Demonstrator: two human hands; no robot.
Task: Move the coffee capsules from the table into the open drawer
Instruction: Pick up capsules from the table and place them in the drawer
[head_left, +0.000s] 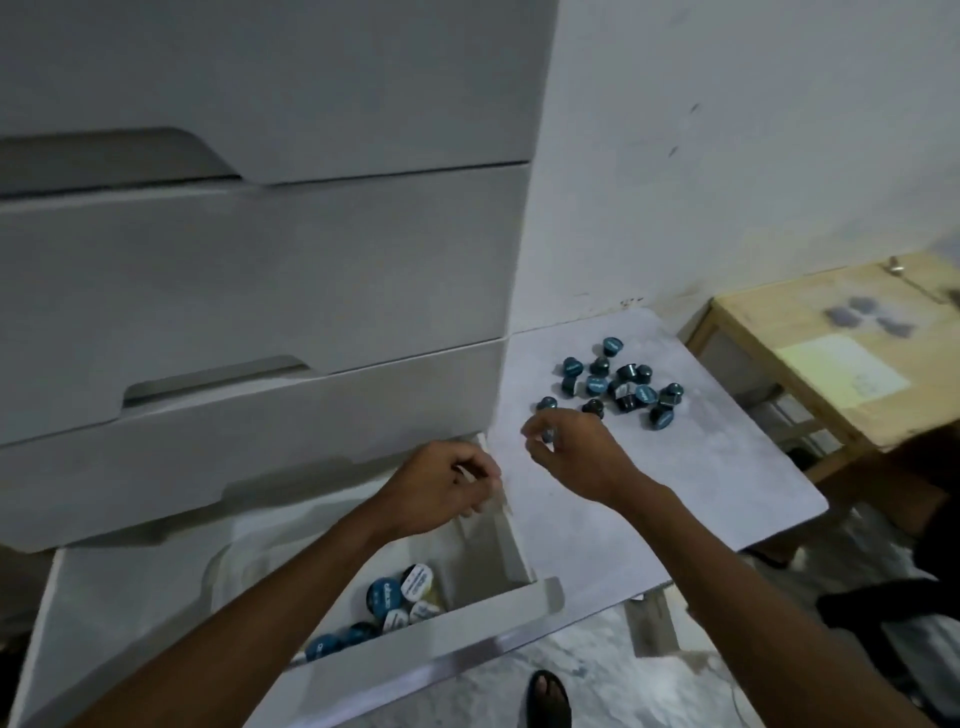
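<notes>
Here, left hand (441, 486) loosely curled above the drawer (498, 540), right hand (574, 449) pinching a capsule (546, 434).

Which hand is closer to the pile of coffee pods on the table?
Right. The right hand hovers at the near edge of the pile. The left hand is farther away, over the open drawer.

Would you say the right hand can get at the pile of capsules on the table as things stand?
Probably yes: the right hand hovers over the table just short of the capsule pile, nothing between them, though its fingers may already pinch one capsule.
</notes>
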